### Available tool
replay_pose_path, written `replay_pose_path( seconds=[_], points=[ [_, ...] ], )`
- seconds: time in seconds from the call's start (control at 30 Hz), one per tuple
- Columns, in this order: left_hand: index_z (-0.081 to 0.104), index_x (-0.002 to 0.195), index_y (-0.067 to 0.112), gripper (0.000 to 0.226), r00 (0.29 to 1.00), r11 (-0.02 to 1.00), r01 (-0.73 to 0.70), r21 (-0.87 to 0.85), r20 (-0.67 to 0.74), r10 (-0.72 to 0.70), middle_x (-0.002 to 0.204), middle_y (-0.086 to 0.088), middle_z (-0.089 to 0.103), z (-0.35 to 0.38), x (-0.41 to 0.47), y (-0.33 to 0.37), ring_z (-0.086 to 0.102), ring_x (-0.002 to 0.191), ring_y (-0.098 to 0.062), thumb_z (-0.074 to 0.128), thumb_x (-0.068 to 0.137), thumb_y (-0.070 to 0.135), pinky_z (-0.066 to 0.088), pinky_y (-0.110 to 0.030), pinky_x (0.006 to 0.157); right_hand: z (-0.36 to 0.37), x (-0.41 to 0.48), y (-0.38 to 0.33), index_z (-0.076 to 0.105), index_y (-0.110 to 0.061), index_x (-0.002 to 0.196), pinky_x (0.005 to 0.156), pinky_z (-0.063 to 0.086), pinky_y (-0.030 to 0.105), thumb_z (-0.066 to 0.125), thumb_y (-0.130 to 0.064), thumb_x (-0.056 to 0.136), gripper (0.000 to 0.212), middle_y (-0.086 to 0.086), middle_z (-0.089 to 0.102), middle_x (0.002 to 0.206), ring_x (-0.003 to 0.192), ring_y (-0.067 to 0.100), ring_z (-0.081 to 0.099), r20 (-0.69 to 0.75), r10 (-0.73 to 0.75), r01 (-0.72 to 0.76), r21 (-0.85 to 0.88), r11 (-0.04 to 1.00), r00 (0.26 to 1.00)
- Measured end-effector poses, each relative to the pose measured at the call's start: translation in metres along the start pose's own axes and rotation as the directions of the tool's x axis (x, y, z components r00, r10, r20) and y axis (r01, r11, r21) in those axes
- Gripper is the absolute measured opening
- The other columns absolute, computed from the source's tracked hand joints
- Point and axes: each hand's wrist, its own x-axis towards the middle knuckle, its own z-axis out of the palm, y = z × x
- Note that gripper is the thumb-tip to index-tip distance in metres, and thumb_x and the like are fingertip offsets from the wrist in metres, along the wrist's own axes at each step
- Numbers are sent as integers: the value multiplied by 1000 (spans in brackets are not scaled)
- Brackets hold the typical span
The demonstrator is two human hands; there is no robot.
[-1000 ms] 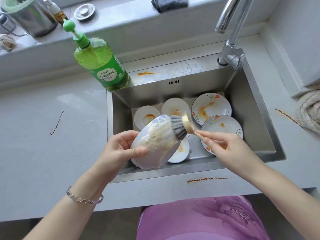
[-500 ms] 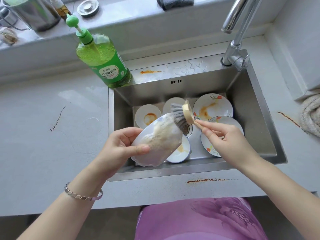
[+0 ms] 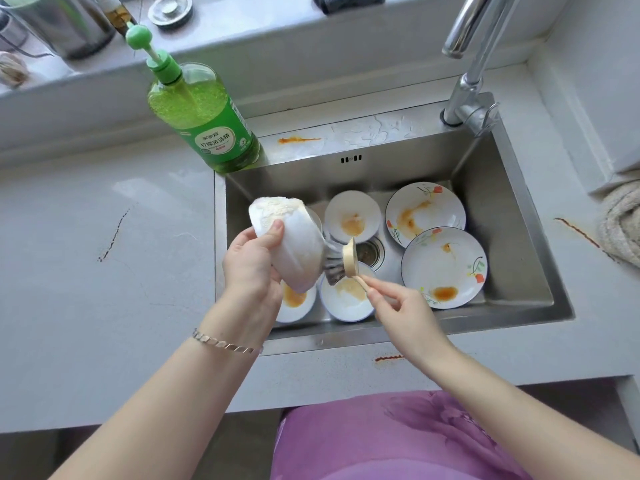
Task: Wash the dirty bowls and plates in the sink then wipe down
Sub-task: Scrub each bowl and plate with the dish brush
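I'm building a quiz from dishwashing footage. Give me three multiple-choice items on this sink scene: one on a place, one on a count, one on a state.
1. The green soap bottle stands: A) inside the sink; B) at the sink's back-left corner; C) on the floor.
2. Floral plates in the sink: A) one; B) two; C) four.
3. The bowl in the left hand is: A) dry; B) broken; C) soapy.
Key: B, it stands on the counter there; B, two lie right of the drain; C, foam coats it.

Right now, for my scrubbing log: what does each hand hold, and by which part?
Left hand grips the soapy bowl by its outer wall; right hand pinches the brush by its handle.
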Motion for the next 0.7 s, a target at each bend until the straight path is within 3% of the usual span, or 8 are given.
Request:
replay_pose_path(
  seconds=[0.07, 0.13, 0.2, 0.3, 0.37, 0.5, 0.63, 0.7],
  points=[
    [53, 91, 10, 11, 1000, 1000, -9, -28, -18, 9, 90, -8, 64, 5, 4, 0, 63, 77, -18, 61, 87, 4, 53, -40, 80, -1, -3, 2, 58, -44, 116, 60, 45, 29, 46, -21, 96, 33, 13, 71, 99, 62, 17, 56, -8, -46, 46, -9, 999, 999],
    [53, 91, 10, 11, 1000, 999, -5, -34, 0, 5, 91, -7, 64, 8, 3, -1, 63, 76, -16, 60, 87, 3, 54, -38, 78, -8, 1, -1, 55, -40, 121, 48, 33, 16, 46, -18, 96, 34, -6, 70, 72, 46, 3, 40, -14, -77, 77, -22, 997, 997],
    [52, 87, 11, 11, 1000, 999, 2, -40, 16, -1, 90, -7, 64, 11, 1, -2, 64, 76, -15, 60, 87, 2, 55, -36, 77, -13, 6, -5, 58, -32, 122, 46, 28, 13, 46, -16, 96, 33, -13, 55, 58, 40, 3, 33, -41, -64, 62, -47, 997, 997],
    [52, 88, 10, 12, 1000, 995, 25, -98, 12, -23, 90, -8, 64, 16, 2, -2, 64, 74, -15, 59, 88, 0, 56, -31, 70, -8, -1, -9, 56, -36, 124, 67, 48, 25, 46, -20, 96, 33, 4, 72, 87, 55, 1, 57, -45, -99, 95, -72, 993, 994],
    [53, 98, 7, 13, 999, 987, 48, -151, 4, -48, 95, -11, 65, 18, 6, 1, 65, 74, -16, 58, 88, -1, 58, -29, 61, 0, -7, -14, 54, -46, 120, 74, 51, 38, 46, -24, 96, 34, 20, 66, 104, 71, 13, 64, -43, -162, 157, -105, 982, 986],
    [53, 107, 5, 22, 997, 971, 79, -224, -3, -81, 94, -12, 64, 22, 2, 4, 64, 72, -16, 56, 88, -4, 57, -25, 55, -4, 5, -22, 54, -34, 127, 55, 41, 12, 46, -18, 96, 35, 2, 72, 101, 58, -2, 56, -139, -165, 158, -63, 985, 976],
    [55, 101, 4, 14, 998, 960, 66, -273, 2, -68, 89, -11, 65, 19, 1, 13, 67, 64, -15, 57, 88, -2, 58, -25, 58, 4, -23, -12, 47, -54, 120, 62, 44, 25, 51, -13, 94, 49, -3, 67, 78, 62, 4, 53, -72, -336, 316, -205, 926, 939],
    [55, 93, 7, 10, 999, 968, 34, -249, 14, -32, 89, -9, 66, 16, -2, 15, 68, 62, -13, 56, 88, -2, 58, -25, 62, 4, -22, -9, 49, -58, 112, 71, 48, 28, 52, -13, 94, 48, 3, 71, 90, 68, 2, 58, -64, -297, 286, -143, 948, 953]
  ],
)
